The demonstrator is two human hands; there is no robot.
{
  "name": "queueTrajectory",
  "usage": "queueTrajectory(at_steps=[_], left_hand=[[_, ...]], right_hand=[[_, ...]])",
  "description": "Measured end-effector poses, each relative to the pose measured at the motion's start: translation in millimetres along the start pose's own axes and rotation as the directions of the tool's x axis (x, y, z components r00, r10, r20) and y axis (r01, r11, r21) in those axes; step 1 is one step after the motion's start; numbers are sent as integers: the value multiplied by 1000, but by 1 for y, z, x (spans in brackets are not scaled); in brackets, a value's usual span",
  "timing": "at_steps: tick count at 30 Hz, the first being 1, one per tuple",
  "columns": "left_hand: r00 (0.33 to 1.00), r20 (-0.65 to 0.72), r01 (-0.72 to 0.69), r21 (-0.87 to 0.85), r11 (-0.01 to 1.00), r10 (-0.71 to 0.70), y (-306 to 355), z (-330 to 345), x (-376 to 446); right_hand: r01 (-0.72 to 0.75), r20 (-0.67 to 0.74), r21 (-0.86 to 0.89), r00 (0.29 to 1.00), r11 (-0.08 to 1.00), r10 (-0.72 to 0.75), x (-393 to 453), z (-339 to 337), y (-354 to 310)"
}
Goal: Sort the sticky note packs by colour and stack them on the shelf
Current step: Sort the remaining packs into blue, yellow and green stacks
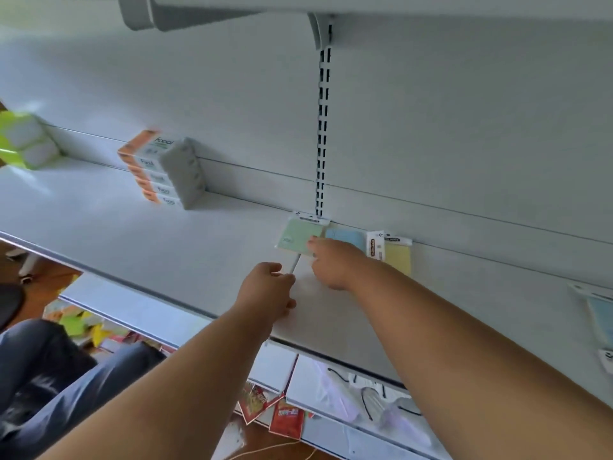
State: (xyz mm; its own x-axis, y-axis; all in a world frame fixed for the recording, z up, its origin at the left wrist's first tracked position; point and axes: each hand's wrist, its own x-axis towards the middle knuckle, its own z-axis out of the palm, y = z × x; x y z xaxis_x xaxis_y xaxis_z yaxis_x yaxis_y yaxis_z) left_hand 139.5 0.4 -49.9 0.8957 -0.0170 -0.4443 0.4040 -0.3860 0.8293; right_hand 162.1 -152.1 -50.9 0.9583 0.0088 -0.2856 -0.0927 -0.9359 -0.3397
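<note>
A green sticky note pack (pixel 300 236) lies flat on the white shelf (pixel 132 234) against the back wall. Beside it on the right lie a blue pack (pixel 346 238) and a yellow pack (pixel 398 257), side by side. My right hand (pixel 331 262) reaches over the blue pack, and its fingertips touch the green pack's right edge. My left hand (pixel 267 292) hovers just in front of the green pack with fingers curled; a thin white strip sticks out between it and the pack, and what that strip is cannot be made out.
A stack of facial tissue packs (pixel 162 169) stands further left on the shelf, and a green and white box (pixel 23 139) at the far left. More packs (pixel 597 313) lie at the right edge. Below, loose sticky notes and red sachets (pixel 287 421) litter lower shelves.
</note>
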Motion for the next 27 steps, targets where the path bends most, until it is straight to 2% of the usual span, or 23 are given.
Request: queueTrajectory(at_steps=[2, 5, 6, 8, 10, 12, 13, 15, 16, 18, 21, 23, 25, 27], left_hand=[[998, -33, -51, 70, 996, 54, 0, -10, 12], [987, -53, -125, 324, 938, 150, 1, -18, 23], [985, -45, -134, 420, 898, 168, 0, -19, 25], [983, -32, -137, 527, 839, 181, -3, -16, 24], [985, -23, -132, 548, 826, 172, -4, -11, 20], [985, -12, -141, 501, 854, 170, -6, -7, 18], [986, -24, -139, 449, 882, 168, -5, -7, 15], [981, -63, -153, 322, 934, 182, -3, -6, 7], [978, -67, -177, 247, 953, 199, -3, -4, 1], [975, -51, -212, 92, 973, 218, -2, 2, -15], [965, -95, -248, -5, 969, 246, -4, 15, -44], [962, -100, -261, -46, 964, 255, -7, 29, -60], [957, -38, -288, -65, 955, 286, -7, 48, -74], [945, 53, -322, -24, 946, 323, -5, 73, -87]], right_hand=[[31, -8, 12, 999, 999, -31, -8, 12, -3], [119, -162, 76, 981, 990, -106, -29, 28, -4], [109, -232, 107, 969, 988, -82, -36, 34, -4], [-10, -334, 193, 940, 981, 75, -44, 42, -6], [-126, -333, 300, 915, 946, 227, -44, 47, -9], [-183, -286, 451, 898, 873, 336, -41, 48, -14], [-204, -247, 583, 878, 786, 410, -40, 46, -16], [-193, -134, 833, 839, 519, 528, -46, 40, -17], [-177, -80, 901, 829, 395, 553, -52, 37, -14], [-171, -17, 947, 819, 272, 574, -63, 30, -6], [-175, 44, 966, 836, 190, 546, -84, 18, 7], [-164, 45, 970, 847, 180, 529, -96, 10, 19], [-111, -39, 966, 830, 234, 557, -111, 6, 37], [-68, -146, 946, 783, 317, 604, -132, 3, 61]])
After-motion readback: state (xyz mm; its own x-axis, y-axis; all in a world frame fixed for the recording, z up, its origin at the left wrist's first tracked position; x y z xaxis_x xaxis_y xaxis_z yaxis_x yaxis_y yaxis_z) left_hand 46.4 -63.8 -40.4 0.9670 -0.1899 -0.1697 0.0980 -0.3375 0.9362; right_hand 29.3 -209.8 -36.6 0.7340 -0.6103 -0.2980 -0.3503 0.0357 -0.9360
